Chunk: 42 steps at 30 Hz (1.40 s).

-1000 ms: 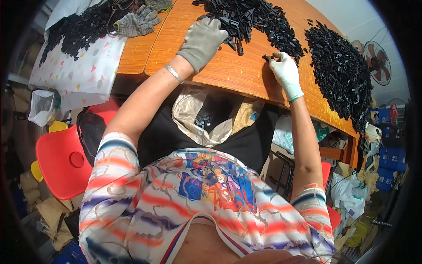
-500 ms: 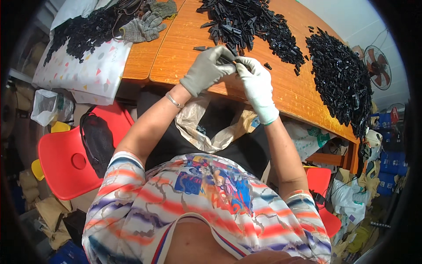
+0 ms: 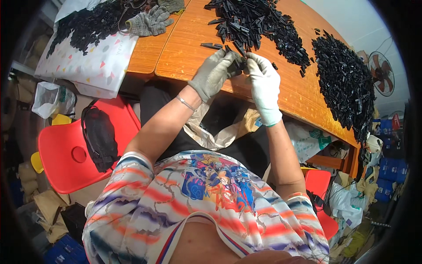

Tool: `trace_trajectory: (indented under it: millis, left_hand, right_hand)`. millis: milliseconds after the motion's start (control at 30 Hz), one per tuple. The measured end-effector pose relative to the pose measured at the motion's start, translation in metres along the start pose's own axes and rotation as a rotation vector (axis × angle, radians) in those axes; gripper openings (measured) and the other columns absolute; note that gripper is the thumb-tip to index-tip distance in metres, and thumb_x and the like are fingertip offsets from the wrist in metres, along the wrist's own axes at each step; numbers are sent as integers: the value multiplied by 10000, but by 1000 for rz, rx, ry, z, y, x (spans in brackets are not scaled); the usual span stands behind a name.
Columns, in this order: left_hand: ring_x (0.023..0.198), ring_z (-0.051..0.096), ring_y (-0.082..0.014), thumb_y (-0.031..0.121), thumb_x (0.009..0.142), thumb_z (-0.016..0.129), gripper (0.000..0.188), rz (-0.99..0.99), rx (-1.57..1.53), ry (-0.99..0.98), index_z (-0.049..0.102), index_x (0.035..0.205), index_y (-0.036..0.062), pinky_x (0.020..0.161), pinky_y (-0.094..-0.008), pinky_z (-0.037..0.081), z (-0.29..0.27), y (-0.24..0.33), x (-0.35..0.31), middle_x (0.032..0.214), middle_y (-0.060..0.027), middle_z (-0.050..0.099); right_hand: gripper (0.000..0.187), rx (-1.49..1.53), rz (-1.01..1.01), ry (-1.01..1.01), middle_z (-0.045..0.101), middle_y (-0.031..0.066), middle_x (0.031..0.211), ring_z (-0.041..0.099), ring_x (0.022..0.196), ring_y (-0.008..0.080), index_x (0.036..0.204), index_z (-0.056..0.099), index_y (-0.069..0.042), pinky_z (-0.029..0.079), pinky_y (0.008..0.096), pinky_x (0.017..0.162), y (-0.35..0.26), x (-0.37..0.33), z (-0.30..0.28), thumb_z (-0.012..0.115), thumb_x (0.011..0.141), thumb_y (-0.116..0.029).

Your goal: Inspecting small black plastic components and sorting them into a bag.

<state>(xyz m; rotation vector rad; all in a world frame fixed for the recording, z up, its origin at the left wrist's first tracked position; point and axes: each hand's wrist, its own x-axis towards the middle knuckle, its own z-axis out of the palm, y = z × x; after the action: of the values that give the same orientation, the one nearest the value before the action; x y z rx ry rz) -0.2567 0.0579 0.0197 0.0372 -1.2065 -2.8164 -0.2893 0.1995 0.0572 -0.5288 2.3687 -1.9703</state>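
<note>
Both my hands are gloved and close together over the table's (image 3: 184, 50) near edge. My left hand (image 3: 212, 74), in a greyish glove, is closed on a black plastic piece (image 3: 240, 64); more black ends stick out above its fingers. My right hand (image 3: 265, 83), in a white glove, pinches at the right end of that piece, its fingertips covering what they grip. A single slim black piece (image 3: 211, 45) lies just beyond my left hand. Further back spreads a heap of long, clip-like black pieces (image 3: 239, 24).
Smaller black parts (image 3: 288, 44) adjoin the heap; another large pile (image 3: 345, 81) covers the table's right end. Far left are black scraps (image 3: 90, 28) on a patterned sheet and grey knitted gloves (image 3: 150, 23). An opened bag (image 3: 211, 138) sits at my lap; a red chair (image 3: 57, 154) stands left.
The view has shifted slightly. My hands have drawn a little apart, and the black piece between them shows more. My left hand has turned, with black ends now visible above its fingers.
</note>
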Motion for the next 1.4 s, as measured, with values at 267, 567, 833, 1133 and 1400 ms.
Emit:
trace_trajectory:
  millis: [267, 567, 833, 1133, 1400]
  left_hand:
    - [836, 567, -116, 214, 1008, 442, 228, 13, 130, -55, 509, 1159, 57, 730, -252, 483, -2, -3, -3, 934, -47, 590]
    - [635, 498, -29, 230, 966, 534, 175, -45, 329, 31, 532, 1019, 64, 550, -173, 411, 15, 7, -12, 785, 23, 556]
    - [552, 444, -9, 203, 932, 562, 133, -114, 243, 78, 537, 904, 75, 461, -136, 329, 13, 9, -13, 697, 51, 496]
    - [539, 412, -8, 219, 936, 562, 138, -176, 187, 65, 528, 896, 92, 444, -138, 287, 10, 8, -7, 695, 56, 474]
    - [623, 412, -30, 363, 1022, 321, 406, -59, 264, -19, 499, 1219, 56, 513, -158, 309, 8, 9, -18, 778, 39, 467]
  right_hand:
    - [229, 360, 236, -232, 617, 11, 778, 528, 634, 46, 1029, 641, -4, 427, 193, 562, -23, 2, -16, 561, 936, -197]
    - [213, 280, 190, -155, 627, 21, 767, 550, 604, 57, 960, 609, 9, 442, 200, 545, -15, -5, -5, 566, 935, -198]
    - [205, -528, -290, 73, 663, 76, 858, 635, 688, 175, 1053, 639, -73, 498, 275, 615, -2, -8, 0, 635, 868, -162]
    - [264, -747, -505, -60, 649, 89, 915, 647, 820, 276, 1090, 644, -124, 512, 349, 725, -6, -8, -8, 646, 826, -138]
    - [206, -197, 17, -4, 684, 92, 1012, 656, 896, 166, 1037, 686, -33, 494, 269, 809, -10, 6, 0, 619, 873, -137]
